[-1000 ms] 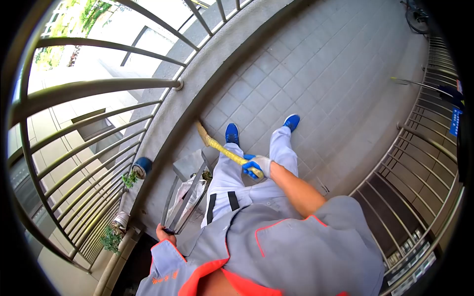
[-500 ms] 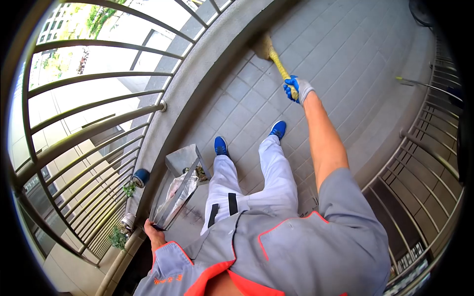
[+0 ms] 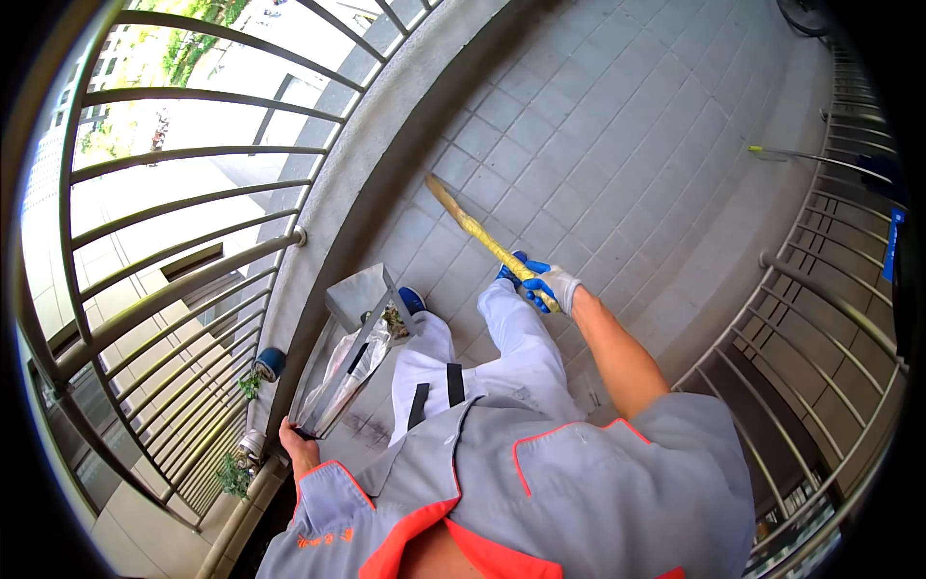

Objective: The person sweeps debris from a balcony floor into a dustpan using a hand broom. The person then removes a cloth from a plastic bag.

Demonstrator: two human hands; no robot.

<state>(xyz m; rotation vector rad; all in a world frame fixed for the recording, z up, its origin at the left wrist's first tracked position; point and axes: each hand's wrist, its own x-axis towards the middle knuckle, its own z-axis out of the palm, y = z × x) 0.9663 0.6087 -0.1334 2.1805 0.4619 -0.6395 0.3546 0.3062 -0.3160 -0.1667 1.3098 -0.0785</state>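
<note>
Nearest: grey short-sleeved work shirt (image 3: 579,473) w/ red-orange trim, then white trousers (image 3: 434,367). Hands well apart. Bare L hand (image 3: 300,448) is closed round the end of the dustpan's long handle, some fingers hidden. R hand (image 3: 553,287), in a blue-and-grey glove, is clamped on the butt end of a yellow-wrapped hand broom (image 3: 487,242).

Change vs. ½ sec ago: R arm was stretched fwd, broom up by the kerb; now arm's drawn back, broom slants across in front of the R shoe (image 3: 507,271), head nearer the pan. Reads as the return part of a sweeping stroke, pan staying on the L side. Can't tell if bristles touch the floor.

Containers: metal dustpan (image 3: 359,292) sits beside the L shoe (image 3: 413,300); in it, leafy-looking debris (image 3: 395,322) plus clear/whitish plastic (image 3: 365,359), exact contents unclear. Farther L, blue pot (image 3: 270,364) w/ a green plant, on the kerb (image 3: 349,183) by the metal railing (image 3: 193,152). Farthest fwd: grey floor tiles (image 3: 617,125), part of a wheel (image 3: 803,17) top R.
</note>
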